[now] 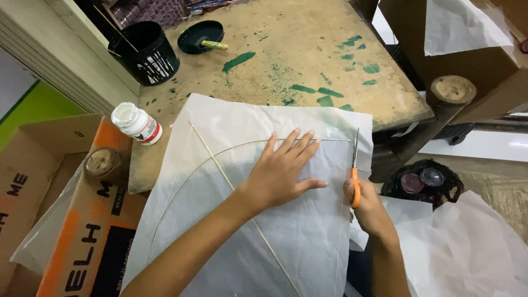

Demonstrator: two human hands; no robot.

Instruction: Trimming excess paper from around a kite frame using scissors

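Left hand point(283, 173) spread flat, pressing white tissue paper point(231, 220) with thin sticks point(220, 168) at the tabletop's point(286, 66) near edge; right hand point(369, 208) grips orange-handled scissors point(355, 170), cut apparently partway along the right margin.

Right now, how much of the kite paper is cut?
Done: the thin sticks already lie crossed on the white paper. In hand: the left hand presses the paper flat while the right hand runs orange-handled scissors up its right side. Left: the blades have not reached the top edge, so that strip is still attached.
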